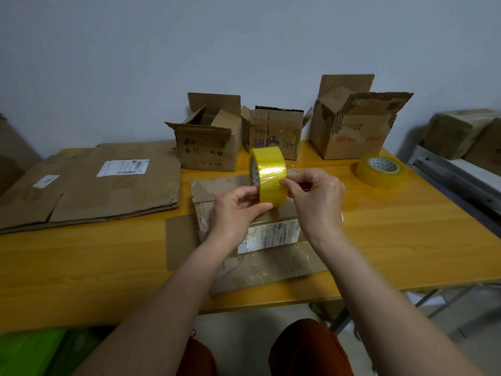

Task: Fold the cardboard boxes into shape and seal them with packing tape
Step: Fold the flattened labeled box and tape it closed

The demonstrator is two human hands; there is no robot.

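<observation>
Now both hands [238, 204] [315, 196] curled round tape roll [268, 176].

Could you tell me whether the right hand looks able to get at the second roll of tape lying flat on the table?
Probably yes: the second roll lies in the open to the right hand's side, nothing between, but that hand first has to let go of the held roll.

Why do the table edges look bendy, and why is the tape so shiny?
Head view: the wide lens curves the table edges and stretches the arms near the bottom; room light glints off the tape roll held by the left hand and right hand; the side boxes look slightly soft.
</observation>
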